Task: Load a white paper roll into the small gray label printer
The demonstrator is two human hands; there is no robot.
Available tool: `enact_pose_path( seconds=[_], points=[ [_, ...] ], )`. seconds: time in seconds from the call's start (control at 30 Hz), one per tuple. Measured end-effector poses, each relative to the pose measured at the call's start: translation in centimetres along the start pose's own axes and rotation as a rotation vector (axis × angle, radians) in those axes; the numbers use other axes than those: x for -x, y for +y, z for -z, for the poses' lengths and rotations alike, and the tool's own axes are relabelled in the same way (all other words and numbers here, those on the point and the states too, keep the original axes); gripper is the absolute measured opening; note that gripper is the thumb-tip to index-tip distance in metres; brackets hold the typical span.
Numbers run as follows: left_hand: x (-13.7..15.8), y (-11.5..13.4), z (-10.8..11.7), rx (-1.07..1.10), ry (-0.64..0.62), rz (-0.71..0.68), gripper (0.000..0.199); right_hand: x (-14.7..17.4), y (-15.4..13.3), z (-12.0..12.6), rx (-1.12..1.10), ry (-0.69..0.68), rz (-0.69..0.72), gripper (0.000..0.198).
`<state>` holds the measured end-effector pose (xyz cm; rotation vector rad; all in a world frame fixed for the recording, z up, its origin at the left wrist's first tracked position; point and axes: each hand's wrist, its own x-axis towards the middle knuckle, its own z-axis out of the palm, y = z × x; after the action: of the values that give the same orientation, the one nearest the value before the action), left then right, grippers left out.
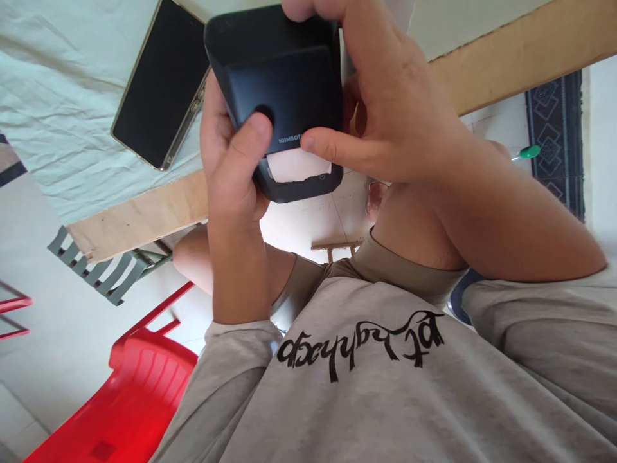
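While we hold it up close above the worktop (72, 96), the label printer (284, 83) shows as a matte black, round-cornered plastic block with a white label (296, 166) poking from its slot. Our left hand (231, 161) grips its side, thumb by a round recess; our right hand (385, 109) wraps the other side, thumb on the label. Its top is cut off, and its small lettering perhaps reads NIIMBOT. A glossy phone (161, 83) lies on pale cloth.
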<state>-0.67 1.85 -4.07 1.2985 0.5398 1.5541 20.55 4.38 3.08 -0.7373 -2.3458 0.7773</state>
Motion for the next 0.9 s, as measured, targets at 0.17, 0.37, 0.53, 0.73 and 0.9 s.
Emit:
enact_pose_path(
  seconds=[0.17,0.37,0.53,0.73,0.9],
  points=[
    [-0.7,1.9,-1.8,0.104,0.072,0.135,0.026,0.1,-0.1,0.1,0.065,0.03,0.008,0.077],
    [-1.0,2.1,-2.4,0.005,0.23,0.19,0.009,0.4,-0.5,0.1,0.145,0.008,-0.029,0.077],
    [-1.0,1.6,-1.8,0.018,0.207,0.166,0.014,0.5,-0.4,0.3,0.183,0.034,0.054,0.071],
    [-0.8,1.8,-2.0,0.043,0.207,0.144,0.025,0.2,-1.0,0.3,0.155,0.025,-0.002,0.073],
    [-0.9,2.2,-2.6,0.012,0.241,0.141,0.021,0.2,-1.1,0.5,0.291,0.013,-0.224,0.086]
  ],
)
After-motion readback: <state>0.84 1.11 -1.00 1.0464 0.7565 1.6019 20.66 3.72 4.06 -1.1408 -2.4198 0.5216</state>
